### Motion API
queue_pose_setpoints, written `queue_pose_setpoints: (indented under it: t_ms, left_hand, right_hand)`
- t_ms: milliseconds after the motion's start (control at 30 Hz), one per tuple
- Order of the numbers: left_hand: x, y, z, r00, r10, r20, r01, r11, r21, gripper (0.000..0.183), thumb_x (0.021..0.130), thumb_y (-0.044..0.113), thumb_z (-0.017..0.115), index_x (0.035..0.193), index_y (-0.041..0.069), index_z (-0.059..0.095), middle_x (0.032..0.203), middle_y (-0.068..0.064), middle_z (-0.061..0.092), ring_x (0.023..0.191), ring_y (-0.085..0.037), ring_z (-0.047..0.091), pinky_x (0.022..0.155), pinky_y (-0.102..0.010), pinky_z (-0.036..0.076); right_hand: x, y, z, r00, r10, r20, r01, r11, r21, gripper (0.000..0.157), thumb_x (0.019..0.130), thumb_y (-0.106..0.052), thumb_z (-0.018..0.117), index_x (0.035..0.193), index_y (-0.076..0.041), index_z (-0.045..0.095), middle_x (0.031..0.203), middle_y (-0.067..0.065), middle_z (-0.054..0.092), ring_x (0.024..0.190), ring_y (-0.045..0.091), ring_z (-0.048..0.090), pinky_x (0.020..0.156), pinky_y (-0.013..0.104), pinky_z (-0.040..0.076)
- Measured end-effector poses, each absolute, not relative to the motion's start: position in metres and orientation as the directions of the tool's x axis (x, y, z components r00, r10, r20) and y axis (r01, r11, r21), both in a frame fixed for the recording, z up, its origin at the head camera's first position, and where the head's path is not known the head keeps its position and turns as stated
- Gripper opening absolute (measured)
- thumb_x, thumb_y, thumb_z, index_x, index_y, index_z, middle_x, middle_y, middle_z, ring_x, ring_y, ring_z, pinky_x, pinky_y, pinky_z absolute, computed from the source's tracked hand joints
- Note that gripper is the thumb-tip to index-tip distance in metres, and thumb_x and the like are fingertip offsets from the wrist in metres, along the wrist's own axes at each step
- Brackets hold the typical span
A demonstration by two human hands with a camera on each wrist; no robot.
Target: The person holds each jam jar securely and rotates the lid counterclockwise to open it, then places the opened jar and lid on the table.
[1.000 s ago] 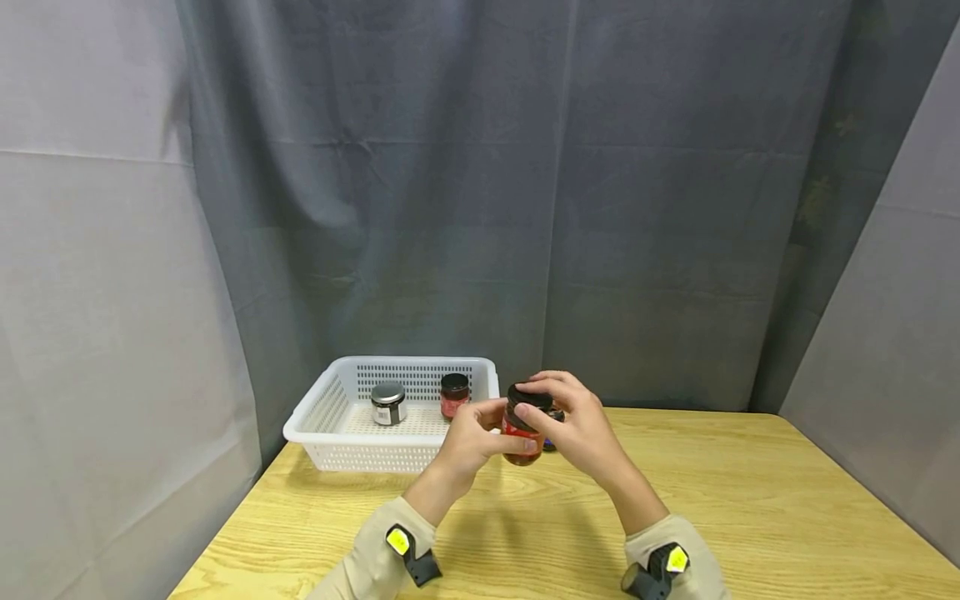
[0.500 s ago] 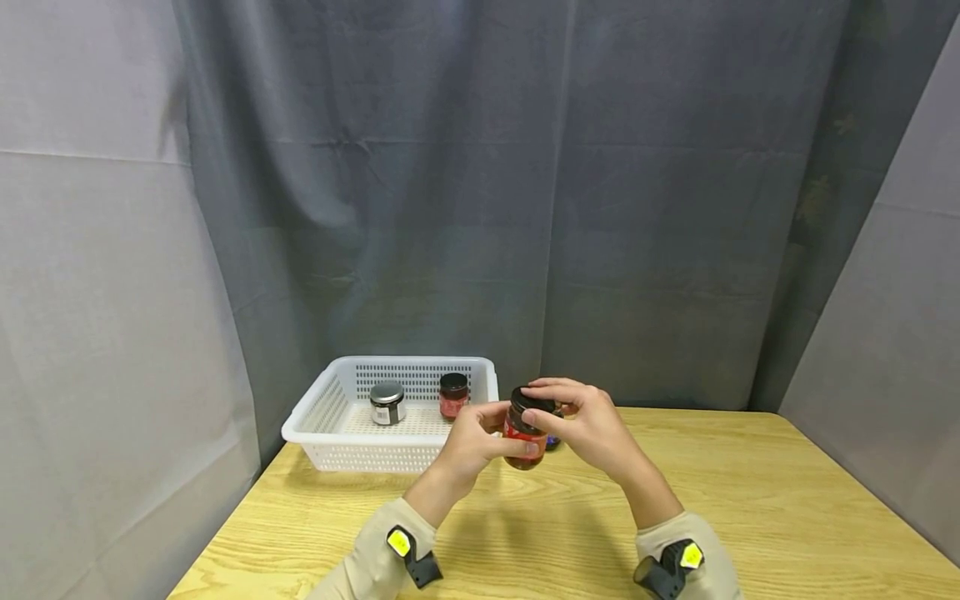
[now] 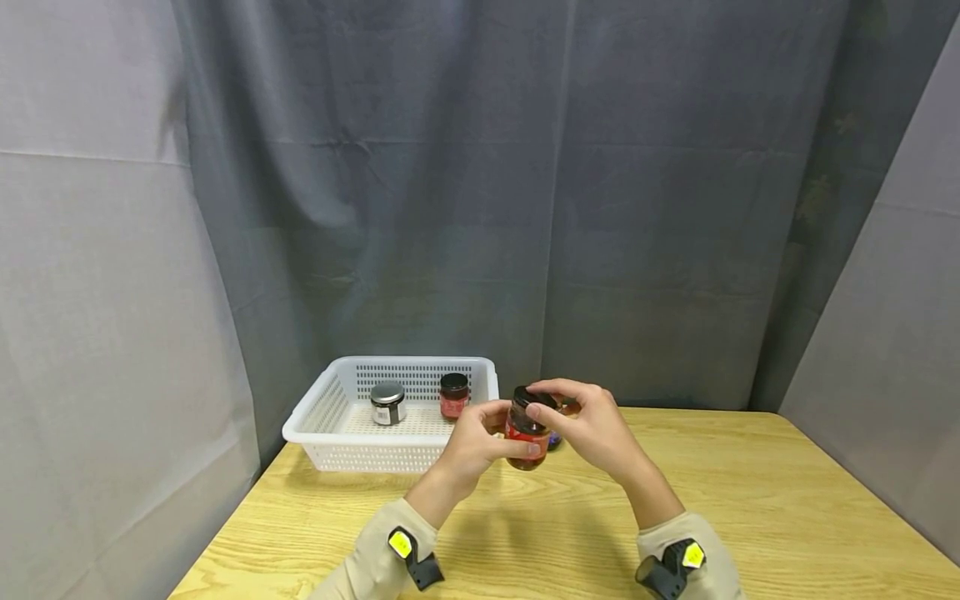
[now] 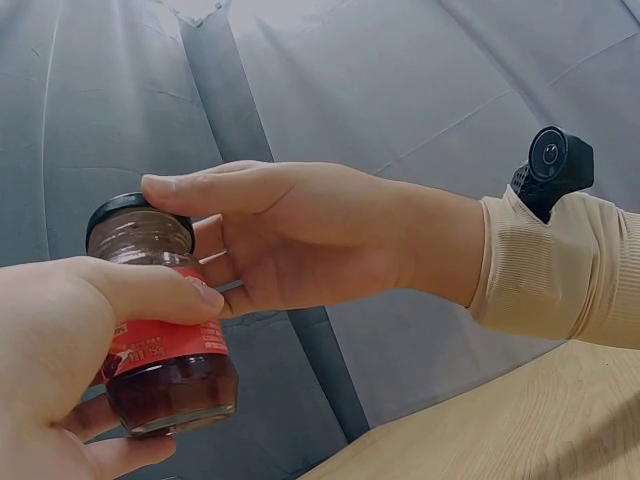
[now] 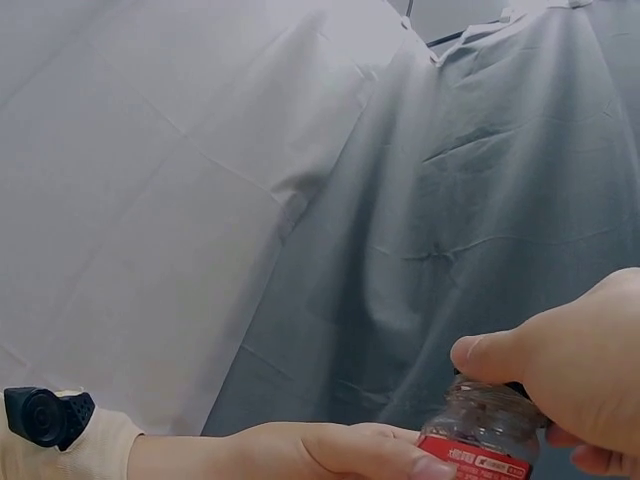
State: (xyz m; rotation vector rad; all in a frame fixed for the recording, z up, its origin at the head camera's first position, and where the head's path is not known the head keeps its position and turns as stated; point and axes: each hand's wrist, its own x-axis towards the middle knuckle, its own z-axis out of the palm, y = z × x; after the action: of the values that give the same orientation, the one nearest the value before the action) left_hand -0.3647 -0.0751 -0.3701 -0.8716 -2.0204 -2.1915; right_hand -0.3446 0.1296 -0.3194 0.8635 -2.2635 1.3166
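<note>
A glass jar [image 3: 519,433] with a red label and dark contents is held up over the table, slightly tilted. My left hand [image 3: 471,442] grips it round the body, thumb across the label. On the jar's black lid [image 4: 113,206], my right hand [image 3: 592,423] has its thumb and fingers at the rim, pinching it from the side. The lid sits on the jar's neck in the left wrist view. Partly hidden behind my right hand and the jar, another jar [image 3: 554,441] with a bluish-purple label stands on the table.
A white perforated plastic basket [image 3: 360,440] stands at the back left of the wooden table [image 3: 720,500]. In it are a jar with a silver lid [image 3: 387,403] and a red-labelled jar with a black lid [image 3: 453,397]. Grey curtains [image 3: 637,250] hang behind.
The held jar has shifted a little to the right. My right hand has moved slightly right with it, its fingers turned a bit at the lid. The left hand has hardly moved.
</note>
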Motion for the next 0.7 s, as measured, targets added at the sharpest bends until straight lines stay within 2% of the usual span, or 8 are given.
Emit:
queue_pose_setpoints:
  t_ms: [100,233,333,500,700]
  left_hand:
    - [-0.365,-0.075,-0.370,-0.846,0.332,0.418,0.387,-0.157,0.908,0.051,0.077,0.000,0.089,0.124,0.003,0.072,0.111,-0.011,0.075,0.103,-0.024,0.066,0.085,-0.037,0.055]
    - [-0.365,-0.075,-0.370,-0.852,0.319,0.414,0.383,-0.158,0.910,0.051,0.076,-0.001,0.088,0.124,0.001,0.069,0.111,-0.011,0.074,0.103,-0.024,0.065,0.086,-0.037,0.055]
    - [-0.365,-0.075,-0.369,-0.857,0.310,0.411,0.386,-0.142,0.911,0.051,0.076,0.000,0.089,0.123,0.000,0.069,0.109,-0.011,0.074,0.102,-0.024,0.065,0.084,-0.036,0.055]
    - [-0.363,-0.075,-0.365,-0.859,0.287,0.425,0.405,-0.129,0.905,0.051,0.075,-0.001,0.089,0.121,0.001,0.068,0.108,-0.010,0.074,0.099,-0.023,0.065,0.081,-0.035,0.056]
    - [-0.361,-0.068,-0.363,-0.858,0.295,0.420,0.392,-0.150,0.908,0.051,0.076,-0.002,0.088,0.122,-0.001,0.067,0.108,-0.010,0.074,0.098,-0.022,0.065,0.079,-0.035,0.058]
  right_hand:
    - [-0.345,0.130,-0.319,-0.726,-0.314,0.611,-0.687,0.360,-0.631,0.030,0.097,-0.027,0.076,0.124,-0.014,0.074,0.111,0.002,0.074,0.094,0.021,0.068,0.078,0.036,0.057]
    - [-0.345,0.133,-0.319,-0.718,-0.303,0.627,-0.696,0.328,-0.639,0.035,0.099,-0.023,0.074,0.132,-0.013,0.068,0.119,0.007,0.073,0.101,0.020,0.069,0.083,0.036,0.057]
    - [-0.344,0.136,-0.319,-0.726,-0.300,0.619,-0.688,0.313,-0.655,0.040,0.100,-0.021,0.073,0.138,-0.014,0.064,0.126,0.011,0.070,0.104,0.024,0.069,0.089,0.042,0.057]
    - [-0.347,0.139,-0.317,-0.737,-0.331,0.590,-0.675,0.317,-0.666,0.049,0.100,-0.025,0.072,0.146,-0.018,0.056,0.132,0.013,0.066,0.117,0.032,0.065,0.100,0.056,0.050]
    - [-0.345,0.146,-0.315,-0.745,-0.319,0.586,-0.665,0.290,-0.688,0.053,0.101,-0.020,0.071,0.150,-0.018,0.052,0.132,0.017,0.063,0.115,0.035,0.066,0.096,0.056,0.053]
